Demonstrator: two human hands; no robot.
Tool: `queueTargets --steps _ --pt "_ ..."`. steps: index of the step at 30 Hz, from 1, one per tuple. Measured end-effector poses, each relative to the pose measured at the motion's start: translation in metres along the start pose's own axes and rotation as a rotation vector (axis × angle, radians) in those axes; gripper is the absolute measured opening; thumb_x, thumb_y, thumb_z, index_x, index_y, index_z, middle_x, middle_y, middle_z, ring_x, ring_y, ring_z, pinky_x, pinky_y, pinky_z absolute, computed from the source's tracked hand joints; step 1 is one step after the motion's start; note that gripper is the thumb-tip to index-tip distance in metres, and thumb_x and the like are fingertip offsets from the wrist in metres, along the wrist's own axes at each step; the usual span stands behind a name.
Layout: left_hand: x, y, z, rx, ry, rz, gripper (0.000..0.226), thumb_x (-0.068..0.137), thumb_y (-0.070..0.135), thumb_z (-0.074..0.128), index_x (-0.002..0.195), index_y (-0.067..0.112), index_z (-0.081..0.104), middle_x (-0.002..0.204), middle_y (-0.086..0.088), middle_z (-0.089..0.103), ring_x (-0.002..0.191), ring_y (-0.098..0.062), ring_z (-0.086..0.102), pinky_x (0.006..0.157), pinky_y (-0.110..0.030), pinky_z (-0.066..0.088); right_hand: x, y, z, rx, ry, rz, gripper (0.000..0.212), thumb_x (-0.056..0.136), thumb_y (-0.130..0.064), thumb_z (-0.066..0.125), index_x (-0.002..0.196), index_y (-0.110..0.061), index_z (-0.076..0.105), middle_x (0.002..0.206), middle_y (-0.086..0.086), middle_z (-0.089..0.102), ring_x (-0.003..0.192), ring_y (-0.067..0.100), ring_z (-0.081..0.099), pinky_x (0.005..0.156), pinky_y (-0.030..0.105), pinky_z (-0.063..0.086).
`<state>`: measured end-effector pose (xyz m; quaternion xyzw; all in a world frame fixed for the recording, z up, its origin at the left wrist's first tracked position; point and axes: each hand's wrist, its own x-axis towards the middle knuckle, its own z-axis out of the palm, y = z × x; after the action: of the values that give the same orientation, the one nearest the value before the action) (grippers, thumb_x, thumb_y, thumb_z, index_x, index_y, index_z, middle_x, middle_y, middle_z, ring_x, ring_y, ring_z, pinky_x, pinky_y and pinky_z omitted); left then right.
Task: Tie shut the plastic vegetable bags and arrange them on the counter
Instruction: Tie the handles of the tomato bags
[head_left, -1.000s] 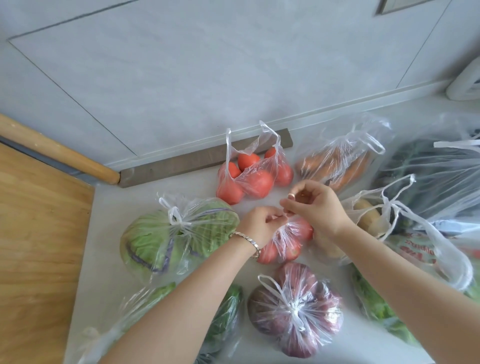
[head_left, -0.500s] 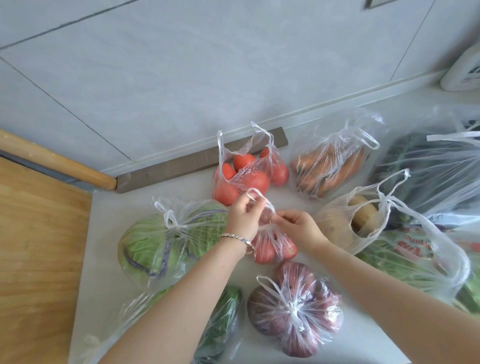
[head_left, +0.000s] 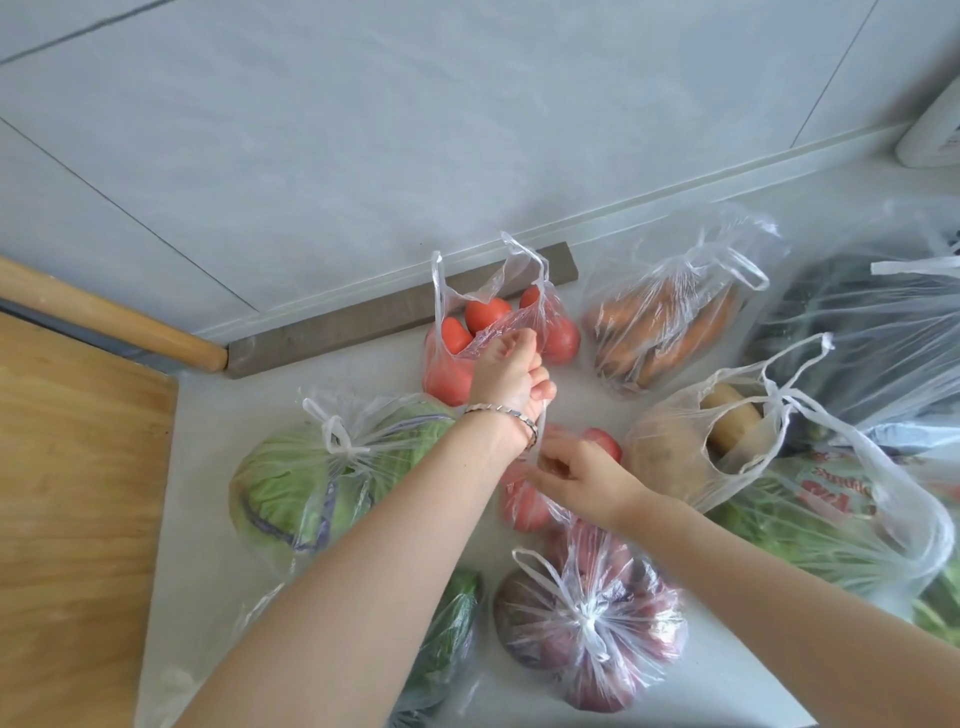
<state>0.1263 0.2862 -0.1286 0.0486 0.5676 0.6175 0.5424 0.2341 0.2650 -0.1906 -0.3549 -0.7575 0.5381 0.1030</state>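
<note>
On the counter (head_left: 675, 670), at the middle of the spread, both hands work a small bag of red produce (head_left: 524, 501) that lies between the cabbage bag (head_left: 332, 483) and the potato bag (head_left: 691, 441). The left hand (head_left: 506, 374) is closed in a fist around a strip of the bag's plastic, drawn up taut; the right hand (head_left: 582, 475) pinches the bag's neck lower down, fingers curled on the film. By my reading the knot is being pulled tight, not yet finished. Two bags look done: the cabbage bag shows a knotted top, and the purple bag (head_left: 587, 618) near the front carries a tied bow. A green bag (head_left: 447, 634) under the left forearm is too hidden to judge. Left to tie, it seems, are the tomato bag (head_left: 493, 332) by the wall, handles standing open, the carrot bag (head_left: 670, 322) beside it, the potato bag with its loose handles, and the large bags of greens (head_left: 810, 514) at the right. Arranging would follow; the bags sit in a loose cluster.
</note>
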Motion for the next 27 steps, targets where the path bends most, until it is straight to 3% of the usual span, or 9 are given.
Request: queueTargets --steps 2,4,5,7,10,17,21,24,27 --pt "0.001 0.001 -0.004 0.068 0.022 0.008 0.026 0.096 0.012 0.041 0.071 0.017 0.040 0.044 0.009 0.037 0.034 -0.001 0.032 0.037 -0.013 0.029 -0.002 0.002 0.001 0.064 0.015 0.062 0.047 0.090 -0.015 0.055 0.048 -0.016 0.034 0.052 -0.008 0.030 0.042 0.002 0.036 0.048 0.015 0.029" --pt "-0.005 0.000 -0.016 0.474 0.030 0.083 0.010 0.096 0.022 0.041 0.094 0.014 0.046 0.070 0.000 0.050 0.056 -0.008 0.051 0.056 -0.020 0.045 -0.003 0.006 0.003 0.242 0.045 0.186 0.048 0.091 -0.016 0.053 0.049 -0.016 0.031 0.049 -0.006 0.029 0.035 0.004 0.029 0.044 0.016 0.024" --pt "-0.008 -0.003 -0.025 0.753 0.006 0.143 0.021 0.096 0.028 0.040 0.108 0.011 0.045 0.086 -0.006 0.055 0.074 -0.014 0.057 0.070 -0.026 0.048 -0.003 0.009 0.005 0.353 0.061 0.241 0.046 0.092 -0.016 0.053 0.050 -0.015 0.034 0.048 -0.003 0.030 0.035 0.003 0.027 0.045 0.018 0.023" --pt "-0.013 -0.013 -0.045 1.182 -0.106 0.228 0.042 0.095 0.033 0.039 0.128 0.008 0.038 0.113 -0.010 0.056 0.103 -0.021 0.055 0.091 -0.030 0.041 -0.002 0.011 0.005 0.528 0.105 0.301 0.042 0.092 -0.014 0.053 0.051 -0.011 0.043 0.048 0.002 0.036 0.037 0.003 0.029 0.044 0.017 0.026" --pt "-0.021 -0.030 -0.061 1.401 -0.263 0.279 0.040 0.094 0.029 0.044 0.128 0.008 0.046 0.121 -0.010 0.058 0.113 -0.022 0.054 0.095 -0.028 0.038 -0.002 0.010 0.007 0.643 0.197 0.280 0.037 0.089 -0.005 0.054 0.052 -0.009 0.055 0.041 -0.008 0.048 0.038 0.000 0.038 0.046 0.013 0.031" --pt "-0.019 -0.039 -0.062 1.318 -0.237 0.352 0.033 0.089 0.023 0.055 0.117 0.006 0.061 0.115 -0.012 0.062 0.108 -0.021 0.058 0.087 -0.014 0.035 -0.006 0.011 0.006 0.608 0.391 0.237 0.020 0.081 0.001 0.063 0.065 -0.008 0.068 0.054 -0.007 0.065 0.053 0.003 0.060 0.058 0.016 0.051" --pt "-0.015 -0.043 -0.061 1.265 -0.203 0.288 0.022 0.087 0.017 0.059 0.096 0.000 0.070 0.092 -0.017 0.062 0.088 -0.026 0.059 0.076 -0.024 0.041 -0.004 0.011 0.007 0.641 0.435 0.277 0.020 0.084 -0.003 0.063 0.065 -0.006 0.068 0.051 -0.009 0.065 0.054 0.003 0.061 0.058 0.015 0.053" --pt "-0.013 -0.044 -0.060 1.186 -0.132 0.254 0.022 0.082 0.017 0.066 0.094 0.000 0.071 0.085 -0.014 0.058 0.079 -0.016 0.053 0.062 -0.012 0.037 -0.003 0.017 0.009 0.505 0.473 0.304 0.013 0.082 -0.013 0.066 0.071 -0.008 0.072 0.066 0.001 0.070 0.070 0.016 0.066 0.073 0.029 0.055" --pt "-0.012 -0.046 -0.058 1.146 -0.093 0.219 0.028 0.078 0.022 0.070 0.097 0.000 0.070 0.095 -0.015 0.066 0.082 -0.014 0.055 0.073 -0.019 0.042 -0.003 0.020 0.004 0.473 0.451 0.322 0.014 0.081 -0.015 0.067 0.072 -0.007 0.073 0.070 0.005 0.069 0.071 0.019 0.066 0.074 0.035 0.055"
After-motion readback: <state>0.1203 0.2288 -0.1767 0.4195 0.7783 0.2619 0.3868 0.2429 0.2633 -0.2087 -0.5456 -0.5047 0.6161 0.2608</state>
